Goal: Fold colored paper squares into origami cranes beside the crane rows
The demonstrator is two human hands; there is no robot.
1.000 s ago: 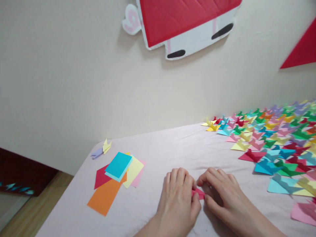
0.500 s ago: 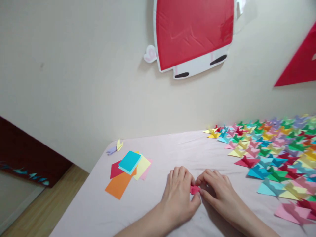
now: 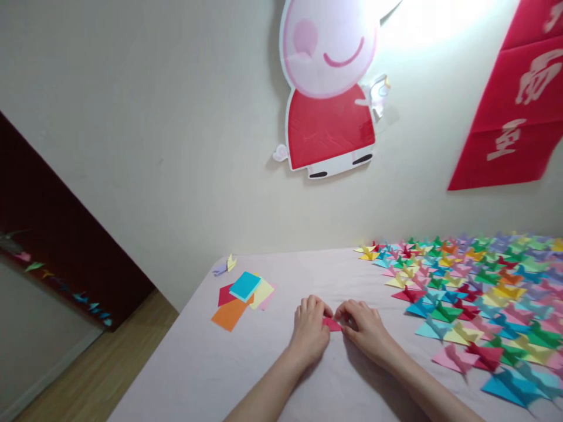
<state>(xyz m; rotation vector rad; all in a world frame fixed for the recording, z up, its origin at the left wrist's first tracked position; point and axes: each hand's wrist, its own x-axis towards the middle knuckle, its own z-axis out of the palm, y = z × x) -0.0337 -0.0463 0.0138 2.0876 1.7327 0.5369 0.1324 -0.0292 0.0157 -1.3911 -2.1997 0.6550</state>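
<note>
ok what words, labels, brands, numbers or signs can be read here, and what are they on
"至" (probably): red banner, lowest white character.
Middle character: perhaps "而", too stylised to be sure.
Top character: cut off, unreadable.
No lettering shows on the small red folded paper.

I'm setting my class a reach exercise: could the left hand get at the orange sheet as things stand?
Probably yes: between the left hand and the orange sheet I see only pale cloth, though the hand would likely have to leave the red paper it touches.
</note>
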